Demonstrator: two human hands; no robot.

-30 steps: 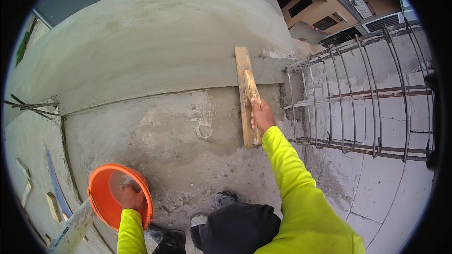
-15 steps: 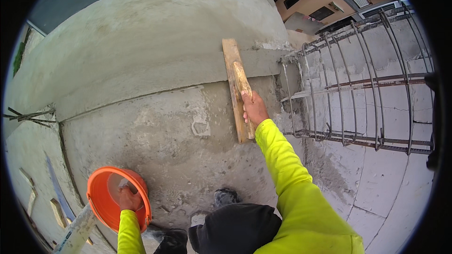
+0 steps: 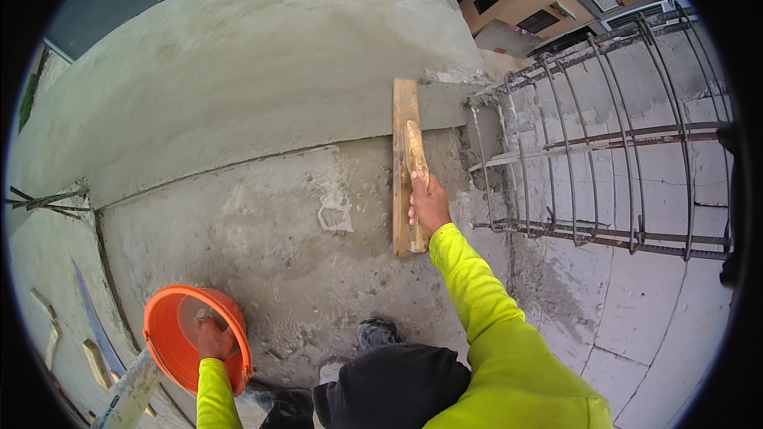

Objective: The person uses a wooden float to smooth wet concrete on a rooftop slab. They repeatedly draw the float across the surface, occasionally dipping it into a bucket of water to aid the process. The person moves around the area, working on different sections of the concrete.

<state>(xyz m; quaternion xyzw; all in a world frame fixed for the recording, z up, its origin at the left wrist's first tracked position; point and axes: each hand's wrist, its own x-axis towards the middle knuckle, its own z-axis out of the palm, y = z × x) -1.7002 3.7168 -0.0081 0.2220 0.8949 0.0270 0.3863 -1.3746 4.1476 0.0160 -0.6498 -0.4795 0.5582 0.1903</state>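
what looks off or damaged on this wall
One pale, ragged patch stands out in the lower rough plaster, left of the wooden float that the right hand presses on the wall; it looks chipped or unfilled. The left hand reaches into the orange bucket. Nothing looks spilled.

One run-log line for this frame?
right hand: gripping wooden float flat on plastered wall | left hand: inside orange bucket | rebar cage: right
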